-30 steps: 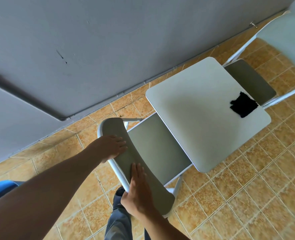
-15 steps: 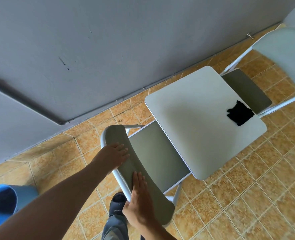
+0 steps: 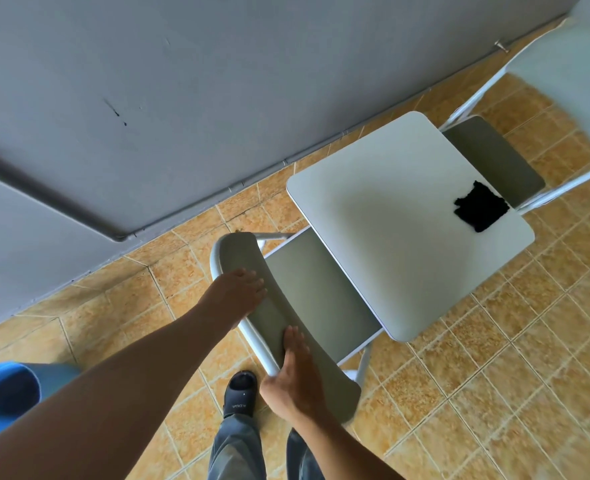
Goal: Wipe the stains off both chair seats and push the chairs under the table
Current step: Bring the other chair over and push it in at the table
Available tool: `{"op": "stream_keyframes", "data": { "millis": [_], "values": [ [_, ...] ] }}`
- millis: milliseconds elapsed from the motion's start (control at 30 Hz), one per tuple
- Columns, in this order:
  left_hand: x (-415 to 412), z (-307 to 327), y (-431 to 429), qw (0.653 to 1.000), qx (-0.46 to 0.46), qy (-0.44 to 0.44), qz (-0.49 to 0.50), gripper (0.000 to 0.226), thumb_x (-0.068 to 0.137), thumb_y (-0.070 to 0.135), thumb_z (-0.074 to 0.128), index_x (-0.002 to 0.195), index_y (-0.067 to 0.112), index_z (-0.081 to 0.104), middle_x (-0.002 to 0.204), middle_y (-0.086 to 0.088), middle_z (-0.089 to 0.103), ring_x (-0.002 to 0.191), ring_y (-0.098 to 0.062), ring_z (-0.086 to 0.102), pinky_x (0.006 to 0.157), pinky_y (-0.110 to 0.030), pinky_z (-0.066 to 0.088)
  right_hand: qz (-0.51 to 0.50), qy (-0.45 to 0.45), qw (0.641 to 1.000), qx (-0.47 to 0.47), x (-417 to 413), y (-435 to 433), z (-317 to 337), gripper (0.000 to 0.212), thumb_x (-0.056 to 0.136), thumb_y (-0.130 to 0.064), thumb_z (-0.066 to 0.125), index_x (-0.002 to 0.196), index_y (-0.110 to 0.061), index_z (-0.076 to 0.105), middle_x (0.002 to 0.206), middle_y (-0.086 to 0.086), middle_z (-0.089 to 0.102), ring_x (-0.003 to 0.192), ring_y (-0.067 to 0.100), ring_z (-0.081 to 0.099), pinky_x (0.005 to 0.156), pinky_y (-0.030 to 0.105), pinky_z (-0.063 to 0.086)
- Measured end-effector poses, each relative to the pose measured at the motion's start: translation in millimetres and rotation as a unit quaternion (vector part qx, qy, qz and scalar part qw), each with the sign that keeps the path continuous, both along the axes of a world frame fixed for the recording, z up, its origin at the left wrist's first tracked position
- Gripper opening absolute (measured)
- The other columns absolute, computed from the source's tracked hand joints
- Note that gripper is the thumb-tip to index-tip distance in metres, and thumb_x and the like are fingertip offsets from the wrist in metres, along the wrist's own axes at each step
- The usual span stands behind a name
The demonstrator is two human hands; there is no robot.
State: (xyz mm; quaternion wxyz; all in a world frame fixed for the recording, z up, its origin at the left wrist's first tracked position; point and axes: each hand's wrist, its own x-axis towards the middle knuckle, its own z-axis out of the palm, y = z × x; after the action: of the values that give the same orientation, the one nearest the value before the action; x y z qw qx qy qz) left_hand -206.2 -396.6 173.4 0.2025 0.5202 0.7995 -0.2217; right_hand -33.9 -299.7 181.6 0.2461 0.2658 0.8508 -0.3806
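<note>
Head view: left hand (image 3: 239,292) and right hand (image 3: 295,374) rest flat, fingers extended, on the grey curved backrest (image 3: 279,320) of the near white-framed folding chair (image 3: 321,299), its seat partly under the white square table (image 3: 407,223). Risk: an uneven push could jam the frame against a table leg.

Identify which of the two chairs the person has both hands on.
The near chair, at the table's lower-left side: left hand and right hand rest on its backrest. The far chair, beside the black cloth, is untouched.
</note>
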Motion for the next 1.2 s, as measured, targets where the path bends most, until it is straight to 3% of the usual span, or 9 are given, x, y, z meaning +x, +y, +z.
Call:
{"op": "stream_keyframes", "data": {
  "millis": [67,133,200,300,433,600,933,1033,1200],
  "values": [
    [12,-7,0,1.000,-0.011,0.006,-0.006,0.057,0.081,0.018,0.070,0.136,0.016,0.052,0.144,-0.003,0.049,0.132,-0.023,0.045,0.111,-0.037,0.033,0.012,0.002,1.000,0.009,9,1,0,0.085,0.085,-0.020,0.053,0.157,-0.017,0.009,0.166,-0.001,0.010,0.152,0.015,0.010,0.120,0.023,0.005],
    [14,-5,6,1.000,-0.020,0.007,-0.003,0.057,0.091,0.011,0.056,0.145,0.012,0.036,0.154,-0.007,0.032,0.141,-0.027,0.029,0.117,-0.040,0.020,0.025,0.007,1.000,0.017,10,4,-2,0.085,0.084,-0.017,0.053,0.157,-0.015,0.008,0.166,0.000,0.009,0.152,0.016,0.010,0.119,0.021,0.003],
    [5,-1,8,1.000,-0.003,0.008,-0.011,0.061,0.084,0.016,0.068,0.140,0.015,0.045,0.149,-0.004,0.041,0.137,-0.024,0.037,0.114,-0.038,0.027,0.031,0.009,0.999,0.022,1,6,-2,0.086,0.085,-0.019,0.055,0.157,-0.013,0.008,0.166,0.002,0.009,0.152,0.017,0.010,0.120,0.022,0.004],
    [-18,12,14,1.000,0.022,-0.003,0.013,0.059,0.043,0.024,0.094,0.099,0.024,0.076,0.109,0.006,0.072,0.103,-0.016,0.067,0.091,-0.032,0.052,0.028,0.025,0.999,0.027,-21,4,-4,0.088,0.086,-0.022,0.059,0.157,-0.012,0.007,0.166,0.003,0.009,0.152,0.018,0.009,0.119,0.023,0.003],
    [-32,4,17,1.000,-0.003,0.022,0.015,0.051,0.093,0.010,0.054,0.142,0.017,0.042,0.153,-0.002,0.036,0.142,-0.024,0.028,0.117,-0.037,0.017,0.018,0.039,0.999,0.033,-33,0,-8,0.088,0.089,-0.021,0.059,0.157,-0.012,0.004,0.166,0.002,0.007,0.152,0.018,0.008,0.116,0.021,0.000],
    [-13,7,17,0.998,-0.054,0.003,0.008,0.063,0.092,0.011,0.055,0.149,0.013,0.026,0.157,-0.007,0.023,0.144,-0.028,0.019,0.118,-0.041,0.012,0.038,0.029,0.998,0.034,-14,0,-6,0.087,0.090,-0.025,0.059,0.157,-0.013,0.005,0.166,0.002,0.008,0.152,0.018,0.010,0.119,0.023,0.004],
    [-17,5,18,0.998,-0.055,0.010,0.017,0.067,0.091,0.014,0.058,0.149,0.017,0.025,0.158,-0.005,0.023,0.144,-0.029,0.020,0.115,-0.043,0.017,0.053,0.013,0.998,0.040,-23,4,-3,0.092,0.085,-0.024,0.065,0.157,-0.014,0.008,0.164,0.004,0.018,0.150,0.021,0.021,0.122,0.029,0.019],
    [-17,6,22,0.995,-0.100,-0.015,0.013,0.069,0.093,0.018,0.057,0.151,0.018,0.020,0.160,-0.003,0.017,0.146,-0.027,0.015,0.117,-0.044,0.013,0.069,-0.022,0.997,-0.016,-18,17,3,0.097,0.084,-0.037,0.065,0.157,-0.022,0.003,0.165,-0.004,0.009,0.151,0.016,0.016,0.122,0.030,0.018],
    [-12,37,75,0.987,-0.144,-0.058,0.036,0.072,0.095,0.029,0.054,0.152,0.025,0.011,0.161,-0.001,0.001,0.147,-0.026,0.006,0.118,-0.047,0.013,0.079,-0.045,0.993,-0.079,11,90,34,0.111,0.069,-0.081,0.059,0.154,-0.043,-0.002,0.165,-0.016,0.005,0.150,0.010,0.017,0.120,0.036,0.024]
  ]
}}
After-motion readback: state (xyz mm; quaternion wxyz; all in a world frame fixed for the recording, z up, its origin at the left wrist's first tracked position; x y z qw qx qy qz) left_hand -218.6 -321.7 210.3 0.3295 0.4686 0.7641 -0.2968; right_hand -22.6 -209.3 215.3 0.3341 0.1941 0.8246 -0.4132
